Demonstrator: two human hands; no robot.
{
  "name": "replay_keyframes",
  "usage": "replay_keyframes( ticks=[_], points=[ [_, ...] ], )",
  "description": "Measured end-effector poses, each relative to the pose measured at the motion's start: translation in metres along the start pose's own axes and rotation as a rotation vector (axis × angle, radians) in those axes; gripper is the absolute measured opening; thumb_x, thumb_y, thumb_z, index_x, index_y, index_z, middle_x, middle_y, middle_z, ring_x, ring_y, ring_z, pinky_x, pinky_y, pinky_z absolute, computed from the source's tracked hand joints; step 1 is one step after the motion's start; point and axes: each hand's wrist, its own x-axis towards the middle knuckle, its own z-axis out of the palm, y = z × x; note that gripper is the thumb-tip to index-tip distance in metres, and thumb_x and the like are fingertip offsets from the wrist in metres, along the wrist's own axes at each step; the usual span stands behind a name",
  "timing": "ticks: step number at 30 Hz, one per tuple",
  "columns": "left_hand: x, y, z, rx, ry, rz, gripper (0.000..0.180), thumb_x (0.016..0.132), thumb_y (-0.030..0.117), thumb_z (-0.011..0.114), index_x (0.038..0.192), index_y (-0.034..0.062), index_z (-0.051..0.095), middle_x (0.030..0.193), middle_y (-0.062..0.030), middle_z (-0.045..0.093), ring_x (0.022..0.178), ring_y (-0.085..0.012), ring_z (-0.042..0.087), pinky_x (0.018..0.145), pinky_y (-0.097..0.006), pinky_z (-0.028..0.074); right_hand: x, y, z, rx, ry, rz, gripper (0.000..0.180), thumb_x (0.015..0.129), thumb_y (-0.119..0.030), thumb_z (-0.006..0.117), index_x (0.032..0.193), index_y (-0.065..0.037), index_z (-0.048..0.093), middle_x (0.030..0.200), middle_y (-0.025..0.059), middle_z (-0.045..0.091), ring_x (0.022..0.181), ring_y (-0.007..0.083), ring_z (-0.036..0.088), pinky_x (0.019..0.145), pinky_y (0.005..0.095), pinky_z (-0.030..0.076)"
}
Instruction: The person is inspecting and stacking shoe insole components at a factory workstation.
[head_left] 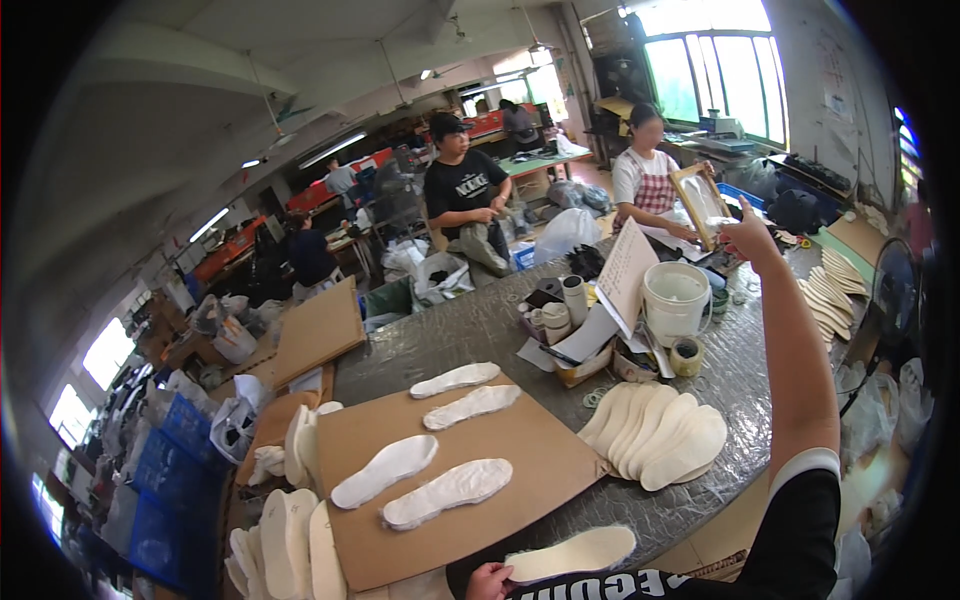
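Gripping pale insole (pixel 570 553) at near edge of grey table (pixel 470 335), left hand (pixel 488 581) curled round its heel end; reaching far right, right hand (pixel 748 236) raised, fingers loosely folded, holding nothing, near white bucket (pixel 676 298); lying on cardboard sheet (pixel 540 440), four insoles (pixel 448 493); fanning out right, insole stack (pixel 660 440)
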Motion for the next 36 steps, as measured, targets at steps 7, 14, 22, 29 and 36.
replay_keyframes(
  ticks=[7,14,22,29,36],
  points=[
    [-0.027,0.039,0.023,0.575,0.024,0.059,0.034,0.084,0.026,0.069,0.105,-0.0009,0.066,0.095,-0.0151,0.068,0.085,-0.0214,0.065,0.074,-0.034,0.051,0.001,-0.014,0.001,0.017,0.034,0.042,0.092,0.082,-0.014,0.063,0.152,-0.011,0.005,0.078,0.0077,0.064,0.055,0.0118,0.056,0.039,0.0258,0.037],
    [-0.028,0.052,0.025,0.698,0.032,0.050,0.038,0.084,0.029,0.067,0.109,0.0002,0.066,0.099,-0.0163,0.068,0.089,-0.0249,0.064,0.080,-0.036,0.049,0.001,0.064,0.020,0.006,0.000,-0.008,0.079,0.078,-0.011,0.068,0.145,-0.006,0.027,0.078,0.0117,0.063,0.056,0.0155,0.058,0.046,0.0301,0.044],
    [-0.013,0.033,0.011,0.672,0.030,0.132,0.033,0.086,0.025,0.067,0.106,-0.0017,0.066,0.096,-0.0136,0.069,0.087,-0.0212,0.064,0.078,-0.034,0.050,-0.169,0.288,0.068,-0.527,0.257,0.124,0.048,0.080,-0.021,0.069,0.122,-0.002,0.053,0.120,0.0208,0.057,0.114,0.0369,0.052,0.097,0.0434,0.042],
    [-0.018,0.042,0.003,0.721,-0.069,0.041,0.030,0.085,0.023,0.068,0.104,-0.0008,0.067,0.094,-0.0125,0.069,0.086,-0.0211,0.064,0.076,-0.032,0.050,-0.310,0.355,0.068,-0.741,0.093,0.383,0.067,0.087,-0.026,0.061,0.144,-0.006,0.031,0.146,0.0166,0.035,0.138,0.0317,0.029,0.114,0.0431,0.022],
    [-0.031,0.049,0.020,0.494,0.055,0.087,0.022,0.086,0.018,0.067,0.097,-0.0005,0.069,0.088,-0.0095,0.068,0.079,-0.0182,0.062,0.070,-0.030,0.050,-0.315,0.350,0.068,-0.729,0.106,0.314,0.059,0.088,-0.027,0.058,0.138,-0.002,0.039,0.143,0.0156,0.039,0.138,0.0313,0.028,0.115,0.0427,0.019]
  ],
)
